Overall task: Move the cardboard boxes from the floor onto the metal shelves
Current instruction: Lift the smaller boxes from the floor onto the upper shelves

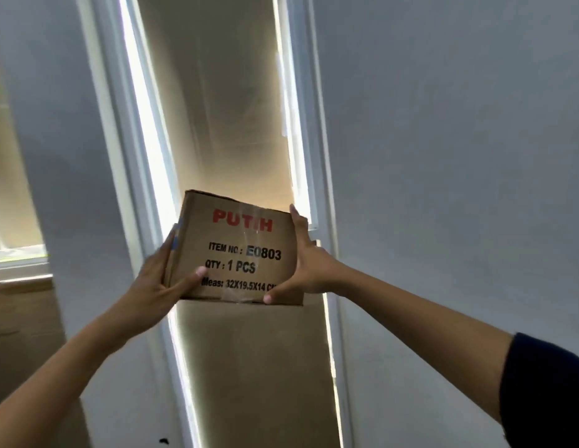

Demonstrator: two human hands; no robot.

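Note:
A small brown cardboard box (pixel 239 250), printed with red "PUTIH" and black item text, is held up high in front of me at arm's length. My left hand (pixel 159 279) grips its left side, thumb across the printed front face near the lower corner. My right hand (pixel 306 263) grips its right side, fingers up along the edge and thumb under the bottom right corner. Clear tape runs down the box's middle. No metal shelf shows in this view.
Behind the box rises a tall narrow window (pixel 217 124) covered with a beige blind, light leaking along its white frame. Pale walls (pixel 443 156) flank it. A second covered window (pixel 13 189) sits at the left edge.

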